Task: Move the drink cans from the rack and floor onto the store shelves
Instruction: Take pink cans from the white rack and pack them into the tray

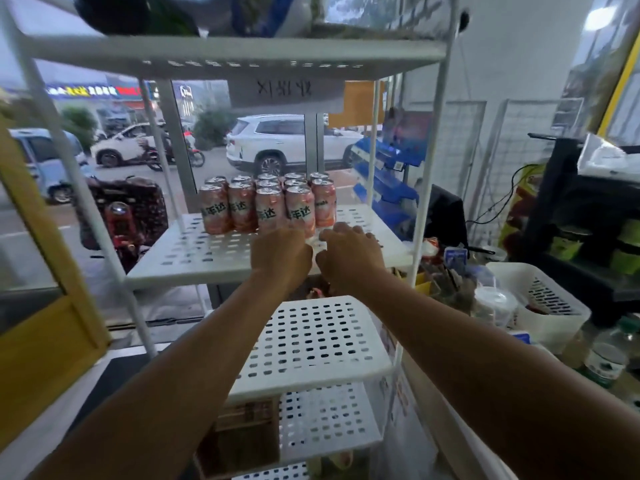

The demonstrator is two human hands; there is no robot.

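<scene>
Holds left hand and right hand side by side over white shelf, 6 o'clock of pink cans; cannot tell either grip from behind.

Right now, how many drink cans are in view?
12 drink cans, all clustered in rows at the back of the middle shelf; others may be hidden behind the front ones.

Both arms are bare and stretched straight out ahead, forearms angling in so the wrists nearly meet. The left hand has its back to the camera, fingers curled forward out of sight. The right hand sits just beside it, knuckles up, fingers bent down over the front. Can't tell if either one is actually gripping anything.
</scene>
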